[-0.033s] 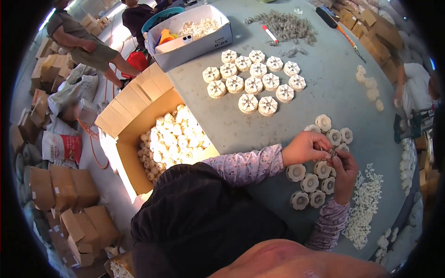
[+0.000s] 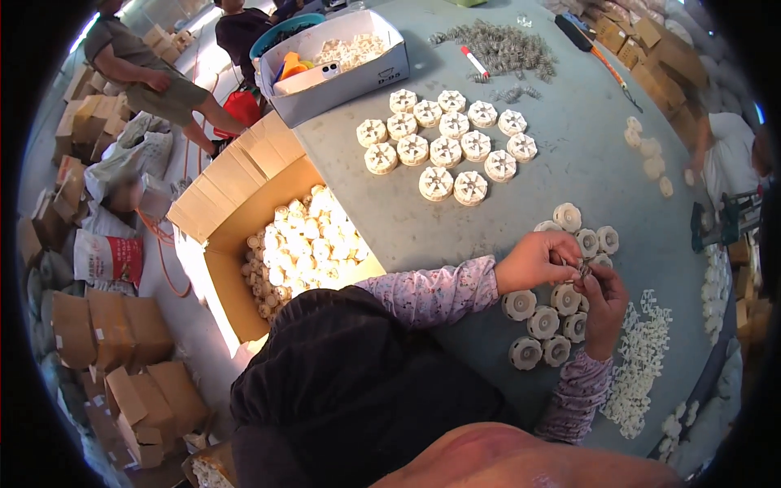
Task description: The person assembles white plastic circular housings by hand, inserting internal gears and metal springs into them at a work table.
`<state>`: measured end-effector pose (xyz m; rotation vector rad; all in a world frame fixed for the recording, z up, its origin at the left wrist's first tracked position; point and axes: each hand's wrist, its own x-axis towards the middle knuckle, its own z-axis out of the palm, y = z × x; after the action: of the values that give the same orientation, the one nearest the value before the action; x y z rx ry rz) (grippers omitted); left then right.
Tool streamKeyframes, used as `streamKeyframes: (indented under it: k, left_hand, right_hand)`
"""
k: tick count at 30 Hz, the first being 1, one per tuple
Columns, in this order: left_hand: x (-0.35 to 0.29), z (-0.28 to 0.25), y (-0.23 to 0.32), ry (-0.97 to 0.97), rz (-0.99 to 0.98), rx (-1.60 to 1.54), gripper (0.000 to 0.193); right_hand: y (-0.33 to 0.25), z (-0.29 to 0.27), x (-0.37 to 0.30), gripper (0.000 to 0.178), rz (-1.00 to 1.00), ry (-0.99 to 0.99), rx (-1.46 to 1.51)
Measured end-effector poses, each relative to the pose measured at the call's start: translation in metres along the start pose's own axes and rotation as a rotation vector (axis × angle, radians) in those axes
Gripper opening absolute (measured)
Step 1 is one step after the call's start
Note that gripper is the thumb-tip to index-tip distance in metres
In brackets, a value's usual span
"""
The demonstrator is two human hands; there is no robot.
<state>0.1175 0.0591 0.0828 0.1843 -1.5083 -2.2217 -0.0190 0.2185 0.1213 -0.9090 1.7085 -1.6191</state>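
My left hand (image 2: 537, 262) and my right hand (image 2: 604, 305) meet fingertip to fingertip above the right part of the table. Pinched between them is a small metal coil spring (image 2: 583, 269), partly covered by the fingers. Round off-white plastic caps (image 2: 543, 322) with ringed centres lie below and around the hands, and some are hidden behind them. Beside my right wrist spreads a heap of small white plastic clips (image 2: 639, 366). Farther off, several round white plastic parts (image 2: 445, 151) with spoke-like tops stand grouped on the table.
A cardboard box (image 2: 236, 207) full of white parts stands at the table's left edge. Behind it sits a grey-white bin (image 2: 342, 85) with parts and a phone. A pile of springs (image 2: 512, 49) and a red-and-white marker (image 2: 474, 62) lie at the back. Other people are nearby.
My fingers have shifted very slightly around the spring. Both hands otherwise stay in the same place.
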Motion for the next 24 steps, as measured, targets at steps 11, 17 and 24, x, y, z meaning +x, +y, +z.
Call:
streamKeyframes:
  k: [11, 17, 24]
  left_hand:
    - [0.002, -0.006, -0.009, -0.093, 0.024, 0.067, 0.014]
    - [0.005, -0.018, 0.005, 0.086, -0.242, -0.149, 0.026]
    - [0.015, -0.036, 0.012, 0.338, -0.082, -0.215, 0.022]
  right_hand:
    - [0.011, -0.002, -0.009, 0.022, -0.130, 0.011, -0.110]
    - [-0.001, -0.021, -0.015, 0.024, -0.259, 0.265, -0.375]
    - [0.002, -0.054, -0.009, 0.026, -0.085, 0.139, -0.614]
